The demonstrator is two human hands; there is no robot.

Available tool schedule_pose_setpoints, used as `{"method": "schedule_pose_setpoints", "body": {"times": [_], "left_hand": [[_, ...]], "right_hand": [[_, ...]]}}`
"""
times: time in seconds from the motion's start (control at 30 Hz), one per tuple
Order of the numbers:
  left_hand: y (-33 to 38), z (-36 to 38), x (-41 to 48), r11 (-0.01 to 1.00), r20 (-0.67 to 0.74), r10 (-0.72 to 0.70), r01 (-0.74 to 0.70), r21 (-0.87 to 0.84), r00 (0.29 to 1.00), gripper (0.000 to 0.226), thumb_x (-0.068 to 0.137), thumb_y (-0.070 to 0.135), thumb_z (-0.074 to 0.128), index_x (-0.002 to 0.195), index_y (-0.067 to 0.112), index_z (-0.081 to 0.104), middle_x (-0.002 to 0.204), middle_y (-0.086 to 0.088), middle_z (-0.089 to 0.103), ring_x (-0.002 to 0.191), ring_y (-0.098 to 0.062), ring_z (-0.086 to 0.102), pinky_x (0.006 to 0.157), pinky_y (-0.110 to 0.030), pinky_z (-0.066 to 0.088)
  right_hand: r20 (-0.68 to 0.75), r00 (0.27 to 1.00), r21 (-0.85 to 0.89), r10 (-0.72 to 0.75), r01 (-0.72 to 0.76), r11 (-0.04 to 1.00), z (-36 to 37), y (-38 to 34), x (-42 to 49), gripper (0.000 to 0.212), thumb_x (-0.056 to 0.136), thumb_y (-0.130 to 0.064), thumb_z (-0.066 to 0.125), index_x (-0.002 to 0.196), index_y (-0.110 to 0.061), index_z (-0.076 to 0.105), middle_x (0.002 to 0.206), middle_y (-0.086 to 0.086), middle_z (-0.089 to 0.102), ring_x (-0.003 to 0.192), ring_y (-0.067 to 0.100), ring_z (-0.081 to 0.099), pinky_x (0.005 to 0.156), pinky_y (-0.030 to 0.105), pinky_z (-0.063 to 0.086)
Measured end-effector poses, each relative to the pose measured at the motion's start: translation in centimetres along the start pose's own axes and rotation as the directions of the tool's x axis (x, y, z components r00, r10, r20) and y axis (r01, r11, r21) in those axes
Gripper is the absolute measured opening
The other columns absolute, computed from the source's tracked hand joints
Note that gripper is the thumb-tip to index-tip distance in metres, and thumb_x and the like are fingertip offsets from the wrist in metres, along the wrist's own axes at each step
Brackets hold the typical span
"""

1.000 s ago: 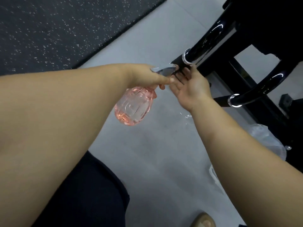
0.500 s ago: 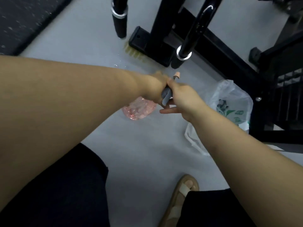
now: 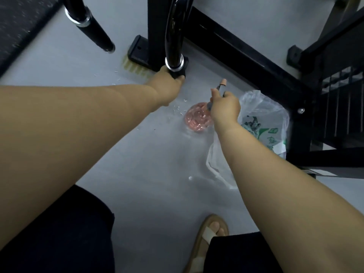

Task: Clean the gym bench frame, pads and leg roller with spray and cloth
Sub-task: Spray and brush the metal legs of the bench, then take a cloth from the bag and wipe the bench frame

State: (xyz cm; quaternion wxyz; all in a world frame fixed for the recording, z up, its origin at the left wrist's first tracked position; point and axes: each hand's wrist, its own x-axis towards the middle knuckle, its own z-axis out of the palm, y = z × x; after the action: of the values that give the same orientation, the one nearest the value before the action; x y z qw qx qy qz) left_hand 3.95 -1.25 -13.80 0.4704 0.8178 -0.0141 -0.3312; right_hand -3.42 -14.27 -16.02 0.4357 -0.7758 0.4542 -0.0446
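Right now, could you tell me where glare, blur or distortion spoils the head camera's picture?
Head view: dim, even light; glare streaks run down the glossy curved bar; the pink spray bottle looks soft and blurred; wide-angle distortion swells both forearms near the edges.

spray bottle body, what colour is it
The spray bottle is translucent pink, seen in the head view.

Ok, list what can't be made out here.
Head view only:
Pink translucent spray bottle: neck hidden under the right hand.
Black curved handle tube: its end wrapped by the left hand; whether a cloth is there, cannot tell.
Bench pads: beyond the top edge.
White plastic bag: print blurred.
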Motion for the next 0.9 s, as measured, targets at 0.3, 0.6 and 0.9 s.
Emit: {"method": "schedule_pose_setpoints", "body": {"times": [0.3, 0.6, 0.9], "left_hand": [[0.3, 1.2, -0.9, 0.992, -0.091, -0.038, 0.027, -0.122, 0.995, 0.039, 0.096, 0.032, 0.044, 0.133, 0.024, 0.042, 0.121, -0.011, 0.057, 0.1, -0.029, 0.055, 0.095, -0.043, 0.049], [1.0, 10.2, -3.9, 0.999, 0.1, -0.031, 0.03, 0.014, 0.994, 0.018, 0.091, 0.024, 0.045, 0.101, 0.013, 0.056, 0.092, -0.007, 0.063, 0.087, -0.028, 0.062, 0.072, -0.034, 0.051], [2.0, 13.2, -1.9, 1.0, -0.165, -0.019, 0.018, -0.006, 0.986, 0.032, 0.09, 0.036, 0.055, 0.117, 0.019, 0.055, 0.087, 0.008, 0.061, 0.064, -0.005, 0.057, 0.062, -0.025, 0.048]], "right_hand": [[0.078, 0.996, -0.025, 0.042, -0.04, 0.999, 0.5, -0.3, 0.8, 0.031, 0.099, -0.031, 0.04, 0.104, -0.004, 0.052, 0.084, 0.003, 0.049, 0.075, 0.019, 0.048, 0.065, 0.024, 0.037], [-0.092, 0.993, -0.141, -0.08, 0.067, 0.988, -8.5, 3.0, 2.6, 0.023, 0.093, -0.026, 0.047, 0.112, -0.018, 0.057, 0.101, -0.002, 0.061, 0.091, 0.019, 0.061, 0.076, 0.028, 0.046], [0.213, 0.959, -0.553, 0.186, -0.039, 0.832, -11.4, 12.0, 7.0, 0.035, 0.091, -0.026, 0.057, 0.121, -0.008, 0.055, 0.108, 0.01, 0.058, 0.093, 0.028, 0.055, 0.076, 0.033, 0.044]]}}
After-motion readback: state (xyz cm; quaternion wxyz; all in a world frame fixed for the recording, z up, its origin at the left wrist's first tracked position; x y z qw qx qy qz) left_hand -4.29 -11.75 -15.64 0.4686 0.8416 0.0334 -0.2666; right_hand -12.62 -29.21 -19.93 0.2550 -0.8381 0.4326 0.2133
